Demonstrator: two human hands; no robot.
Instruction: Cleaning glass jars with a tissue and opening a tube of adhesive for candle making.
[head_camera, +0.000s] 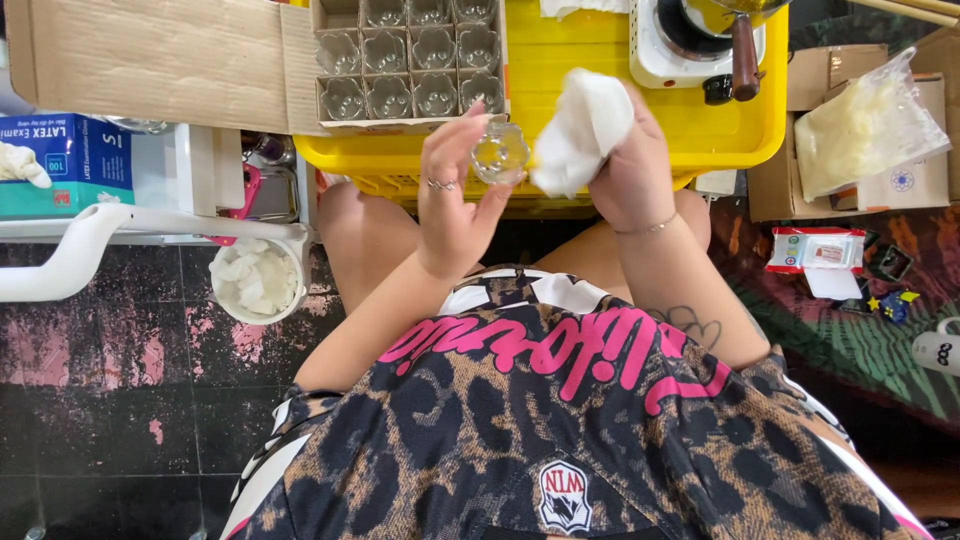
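Plainly, your left hand (452, 205) pinched a small glass jar (499, 152) at upper centre, tilted toward you, while your right hand (628, 170) gripped a white cloth (583, 128) beside it, above the yellow tray (560, 70).

Beyond my left hand (455, 195), I see the yellow tray (590, 95) carrying a cardboard box of glass jars (412, 62) and, past my right hand (630, 175), a white hotplate (690, 45).

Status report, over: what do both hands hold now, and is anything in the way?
Left hand pinches small glass jar. Right hand grips crumpled white tissue beside the jar. Both held above yellow tray; nothing between them.
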